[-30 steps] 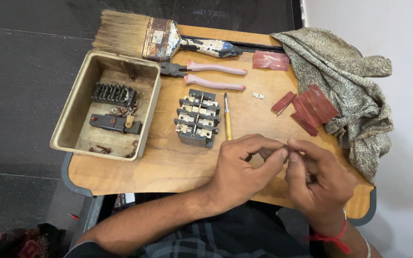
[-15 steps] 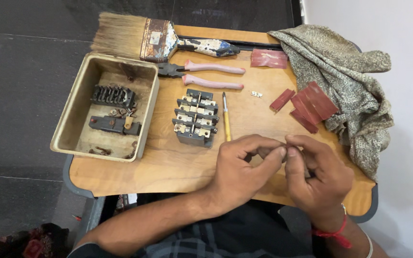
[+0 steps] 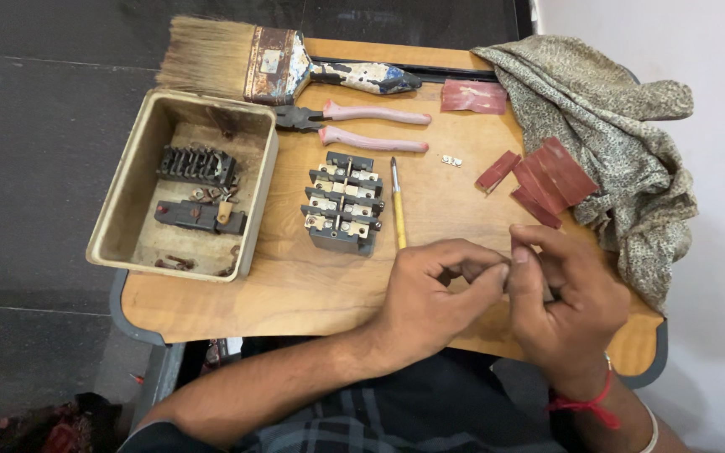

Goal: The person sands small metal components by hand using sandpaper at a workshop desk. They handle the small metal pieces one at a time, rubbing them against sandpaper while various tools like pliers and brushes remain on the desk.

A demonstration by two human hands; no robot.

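- Our left hand [image 3: 430, 294] and right hand [image 3: 564, 294] meet fingertip to fingertip over the near edge of the wooden board [image 3: 295, 285], as they did a second ago; no real shift.
- Both hands are pinched shut on something tiny between the fingertips; the fingers hide it and we cannot tell what it is.
- Untouched and in place since a second ago: grey terminal block [image 3: 341, 203], yellow screwdriver [image 3: 398, 210], pink pliers [image 3: 362, 126].
- Further off: metal tray [image 3: 127, 243], paintbrush [image 3: 245, 60], red strips [image 3: 543, 176], cloth [image 3: 623, 134].
- We judge the fine fingertip work is mid-step, not finished.
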